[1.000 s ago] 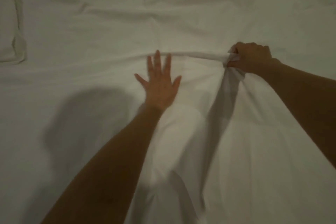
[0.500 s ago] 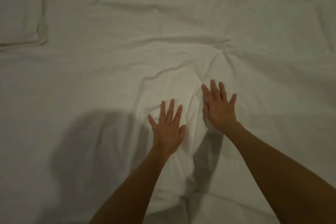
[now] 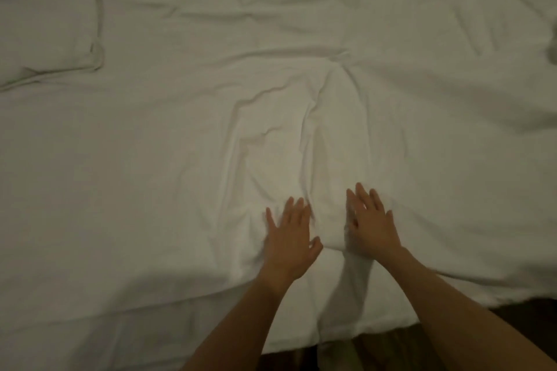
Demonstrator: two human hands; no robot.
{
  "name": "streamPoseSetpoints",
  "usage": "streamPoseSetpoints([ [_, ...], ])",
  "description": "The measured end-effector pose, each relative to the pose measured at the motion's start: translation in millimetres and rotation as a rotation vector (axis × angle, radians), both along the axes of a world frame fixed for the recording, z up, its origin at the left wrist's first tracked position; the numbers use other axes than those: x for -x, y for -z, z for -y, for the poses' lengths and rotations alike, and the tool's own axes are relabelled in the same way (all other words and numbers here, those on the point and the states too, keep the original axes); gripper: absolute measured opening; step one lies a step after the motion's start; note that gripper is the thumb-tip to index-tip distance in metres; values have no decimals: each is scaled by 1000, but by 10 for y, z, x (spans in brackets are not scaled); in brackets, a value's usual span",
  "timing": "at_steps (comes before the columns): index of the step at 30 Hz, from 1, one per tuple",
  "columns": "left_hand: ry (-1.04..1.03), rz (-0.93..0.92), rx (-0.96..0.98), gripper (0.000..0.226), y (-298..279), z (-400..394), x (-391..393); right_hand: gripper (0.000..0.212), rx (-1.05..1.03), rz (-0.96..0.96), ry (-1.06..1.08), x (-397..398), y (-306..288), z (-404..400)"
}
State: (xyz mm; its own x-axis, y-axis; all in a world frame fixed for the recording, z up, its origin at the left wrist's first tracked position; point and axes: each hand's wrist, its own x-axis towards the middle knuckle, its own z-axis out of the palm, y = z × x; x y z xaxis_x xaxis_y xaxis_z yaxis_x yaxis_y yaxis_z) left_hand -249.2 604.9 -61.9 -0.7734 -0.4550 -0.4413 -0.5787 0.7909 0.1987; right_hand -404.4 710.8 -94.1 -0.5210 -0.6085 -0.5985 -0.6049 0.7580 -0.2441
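1 white sheet (image 3: 211,144) lies spread over the bed (image 3: 135,331) and fills nearly the whole view. Its near edge runs along the bed's near side, where another white layer shows below it. The sheet is wrinkled. Long creases cross its far part, and a raised fold (image 3: 319,141) runs from the middle toward the person and ends between the 2 grips.

The left grip (image 3: 289,235) lies flat on the sheet just left of that fold, palm down. Its fingers are straight and a little spread, and its thumb points toward the other grip. It is released and grasps nothing. The right grip (image 3: 372,226) lies flat just right of the fold, palm down, with straight fingers pointing away from the person. It too is released, resting on the cloth without pinching it. The 2 grips are near each other but apart, with a strip of puckered cloth between them, and both look slightly blurred.

2 bare forearms reach in from the bottom edge. A white pillow (image 3: 51,18) lies at the far left, well apart from the grips. A dark floor (image 3: 388,343) shows below the bed's near side.
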Motion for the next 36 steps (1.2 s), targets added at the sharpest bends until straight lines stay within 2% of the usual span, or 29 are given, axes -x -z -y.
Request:
streamPoseSetpoints([
  [1, 66, -120, -8, 61, 1, -96, -42, 55, 46, 15, 25, -69, 4, -89],
  [3, 187, -336, -149, 36, 16, -307, -81, 39, 206, 2, 89, -185, -21, -229],
  [5, 143, -330, -310, 25, -15, -447, -98, 19, 351, 21, 283, -323, -128, -307],
  [6, 38, -295, -376, 22, -34, -497, -97, 15, 371, 87, 419, -397, -186, -329],
  [8, -302, -204, -531, 20, 5, -555, -97, 18, 345, 380, 745, -558, -233, -372],
  [9, -538, -174, -639, 19, 29, -570, -101, 21, 318, 574, 936, -640, -222, -394],
  [11, -1082, -233, -945, 13, 99, -533, -137, 22, 332, 871, 1312, -762, -171, -418],
  [13, -1435, -356, -1140, 7, 153, -469, -198, 16, 486, 979, 1645, -798, -94, -379],
  [15, -1630, -608, -1210, 15, 209, -362, -268, 23, 668, 1030, 1854, -765, -18, -268],
  [16, -1703, -745, -1250, 16, 191, -308, -294, 33, 752, 1048, 1888, -726, -3, -201],
  [18, -1792, -882, -1328, 16, 148, -221, -305, 49, 847, 1041, 1898, -574, -39, -81],
  [19, -1831, -907, -1351, 13, 119, -201, -299, 48, 862, 1047, 1874, -467, -78, -40],
  [21, -1922, -966, -1346, 9, 89, -184, -298, 28, 909, 1081, 1812, -249, -176, -36],
  [23, -1970, -1008, -1306, 22, 71, -202, -291, 11, 925, 1005, 1812, -54, -274, -79],
  [24, -1979, -1009, -1274, 27, 51, -233, -288, 14, 932, 952, 1830, 33, -284, -128],
  [26, -2004, -956, -1212, 32, 63, -339, -313, 50, 960, 836, 1846, 162, -262, -252],
  [27, -2015, -902, -1173, 28, 66, -409, -347, 71, 949, 742, 1846, 218, -278, -310],
  [28, -2000, -825, -1137, 22, 71, -498, -392, 81, 935, 654, 1823, 270, -318, -373],
  [30, -1944, -672, -1078, 18, 76, -683, -450, 70, 856, 429, 1770, 375, -429, -481],
  [32, -1956, -623, -1061, 22, 74, -829, -454, 56, 770, 269, 1729, 431, -409, -597],
  [34, -2004, -648, -1094, 18, 100, -909, -411, 51, 715, 231, 1673, 366, -348, -675],
  [36, -1995, -635, -1159, 16, 128, -945, -356, 50, 635, 342, 1645, 238, -264, -740],
])
